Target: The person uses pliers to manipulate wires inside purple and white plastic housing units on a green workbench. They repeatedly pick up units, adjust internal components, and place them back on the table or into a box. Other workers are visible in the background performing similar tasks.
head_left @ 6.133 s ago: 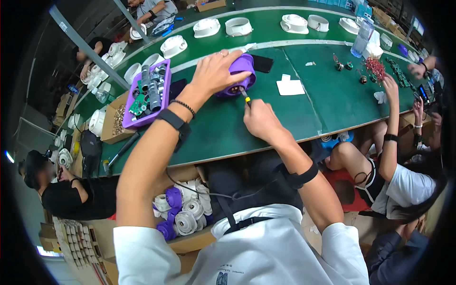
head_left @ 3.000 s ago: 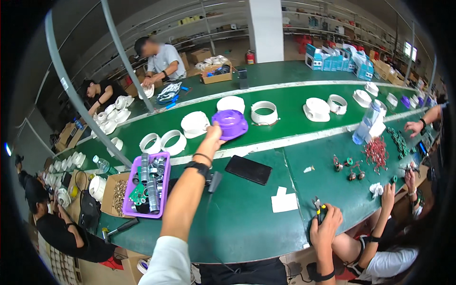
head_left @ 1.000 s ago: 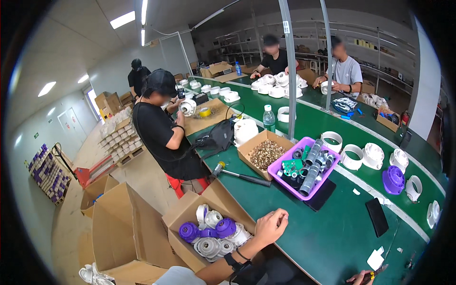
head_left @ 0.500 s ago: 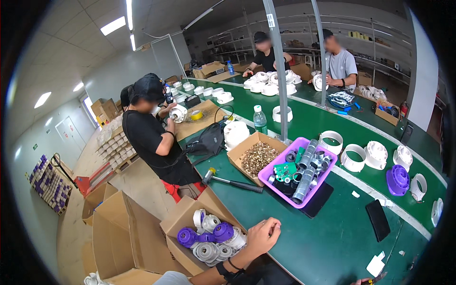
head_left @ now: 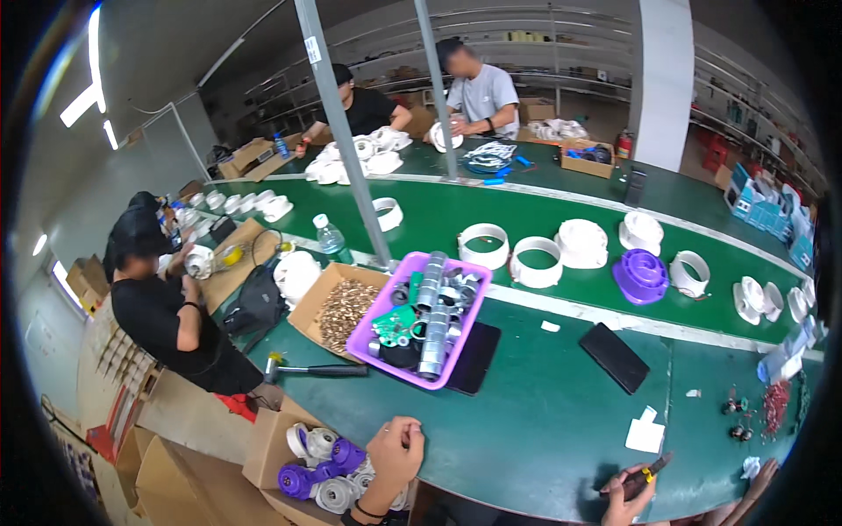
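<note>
My left hand (head_left: pixel 396 449) is curled into a loose fist at the table's near edge, beside an open carton (head_left: pixel 261 451) of white and purple round plastic housings. Nothing shows in its fingers. At the lower right, my right hand (head_left: pixel 627 497) grips pliers (head_left: pixel 645 475) with dark and yellow parts, jaws pointing up and away to the right. Just beyond the pliers lies a small white piece of card (head_left: pixel 645 435). A black phone-like slab (head_left: pixel 614 358) rests farther back on the green table (head_left: pixel 526 421).
A purple tray (head_left: pixel 482 296) of metal cylinders and green boards stands mid-table, beside a box of brass-coloured parts (head_left: pixel 346 314) and a hammer (head_left: pixel 324 371). White rings (head_left: pixel 537 263) line the back. A metal post (head_left: pixel 338 114) rises there. A co-worker's hand (head_left: pixel 761 480) is at right.
The view has swung to the right, so the table's right side and a neighbour's hand now show. My right hand with the pliers has come into view. My left hand stays curled.
</note>
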Available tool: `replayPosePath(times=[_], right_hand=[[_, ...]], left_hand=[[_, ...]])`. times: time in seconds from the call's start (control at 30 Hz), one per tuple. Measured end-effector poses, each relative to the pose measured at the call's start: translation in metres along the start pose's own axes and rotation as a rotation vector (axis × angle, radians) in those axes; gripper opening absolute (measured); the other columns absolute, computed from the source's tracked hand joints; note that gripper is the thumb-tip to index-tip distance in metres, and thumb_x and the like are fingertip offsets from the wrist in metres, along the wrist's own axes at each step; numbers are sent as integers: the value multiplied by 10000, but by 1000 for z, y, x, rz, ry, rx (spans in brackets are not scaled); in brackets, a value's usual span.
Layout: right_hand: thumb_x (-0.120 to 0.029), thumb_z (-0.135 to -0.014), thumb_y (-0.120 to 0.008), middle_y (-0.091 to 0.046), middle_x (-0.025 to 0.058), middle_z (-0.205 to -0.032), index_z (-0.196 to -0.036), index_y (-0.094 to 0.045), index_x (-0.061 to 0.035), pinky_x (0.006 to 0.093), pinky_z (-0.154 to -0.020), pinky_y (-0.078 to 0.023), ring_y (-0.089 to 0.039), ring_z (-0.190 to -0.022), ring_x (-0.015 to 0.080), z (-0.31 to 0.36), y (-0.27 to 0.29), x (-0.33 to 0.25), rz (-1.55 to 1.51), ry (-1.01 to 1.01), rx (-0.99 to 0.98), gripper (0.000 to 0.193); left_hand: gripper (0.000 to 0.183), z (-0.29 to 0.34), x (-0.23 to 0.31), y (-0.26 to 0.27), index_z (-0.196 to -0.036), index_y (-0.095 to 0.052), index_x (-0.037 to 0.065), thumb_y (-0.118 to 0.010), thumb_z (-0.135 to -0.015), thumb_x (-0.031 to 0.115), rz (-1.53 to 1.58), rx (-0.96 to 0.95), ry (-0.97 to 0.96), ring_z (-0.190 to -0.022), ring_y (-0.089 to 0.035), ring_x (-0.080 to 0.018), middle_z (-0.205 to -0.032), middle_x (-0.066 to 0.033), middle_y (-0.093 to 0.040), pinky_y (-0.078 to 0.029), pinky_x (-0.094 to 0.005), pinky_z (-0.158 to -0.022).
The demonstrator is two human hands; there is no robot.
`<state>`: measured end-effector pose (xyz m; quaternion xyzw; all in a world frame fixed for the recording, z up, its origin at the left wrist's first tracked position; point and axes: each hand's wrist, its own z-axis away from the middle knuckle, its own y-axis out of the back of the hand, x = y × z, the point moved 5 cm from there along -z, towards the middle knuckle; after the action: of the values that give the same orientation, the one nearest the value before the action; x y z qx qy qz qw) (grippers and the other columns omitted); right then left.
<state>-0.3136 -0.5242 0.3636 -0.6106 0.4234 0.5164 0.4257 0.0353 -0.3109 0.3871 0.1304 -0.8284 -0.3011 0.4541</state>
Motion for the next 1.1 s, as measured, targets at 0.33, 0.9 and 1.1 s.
replayPosePath(times=[0.33, 0.9, 1.1], right_hand=[[69, -796, -630, -484, 52, -930, -1090, -461, -56, 265, -729, -464, -497, -836, 142, 2, -1, -6, 8, 138, -19, 361], [106, -696, -571, -416, 62, -884, -1030, -408, -49, 261, -664, -437, -463, -766, 139, -4, -8, -13, -83, 74, -25, 403], [106, -719, -594, -437, 68, -909, -1094, -393, -53, 266, -673, -441, -472, -791, 137, -7, -15, -5, -176, 90, -4, 454]], left_hand=[[102, -6, 8, 3, -947, -662, 69, -647, -859, 118, 32, -208, -62, -606, -572, -209, -719, -63, -622, -459, -334, -570], [368, -143, 204, -149, -1262, -530, 13, -590, -911, 106, 356, -803, -448, -911, -658, -268, -1008, -180, -661, -517, -395, -802], [770, -211, 159, -293, -1503, -236, 7, -578, -823, 121, -77, -542, -197, -1361, -252, -590, -1443, -465, -211, -238, -526, -1158]])
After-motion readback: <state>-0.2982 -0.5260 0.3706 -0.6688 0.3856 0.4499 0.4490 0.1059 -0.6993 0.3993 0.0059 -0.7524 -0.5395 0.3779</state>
